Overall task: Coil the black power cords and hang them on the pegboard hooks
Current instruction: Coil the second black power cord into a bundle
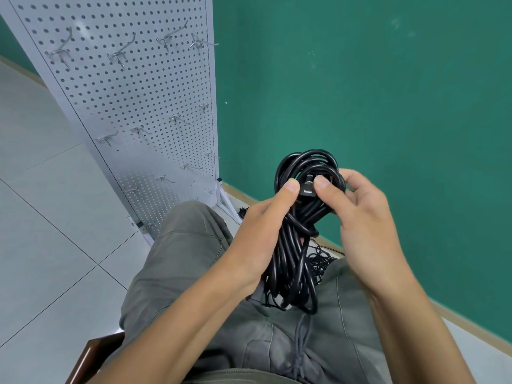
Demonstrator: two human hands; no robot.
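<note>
Holding a coiled black power cord [302, 217] in front of me with both hands, above my lap. My left hand [263, 231] wraps around the middle of the bundle, thumb pressed against the cord just left of the plug [307, 187]. My right hand [363, 217] pinches the bundle from the other side, thumb tip just right of the plug, fingers curled behind the loops. The plug sits between my two thumbs, its prongs pointing up and away from me. Above my hands the cord forms a round loop; below them the strands hang down in a long bunch that reaches my grey-green trousers [194, 273].

A white pegboard [133, 106] stands on the floor to my left front, leaning away in this view, just beside the green wall [374, 92]. Metal hooks [119, 55] stick out of it in several rows; none I can see carries a cord. More black cords [318, 261] lie in a tangle on the floor by the wall, partly hidden behind my hands. A brown chair edge [91, 358] shows under my left leg. Pale floor tiles [41, 217] lie to the left.
</note>
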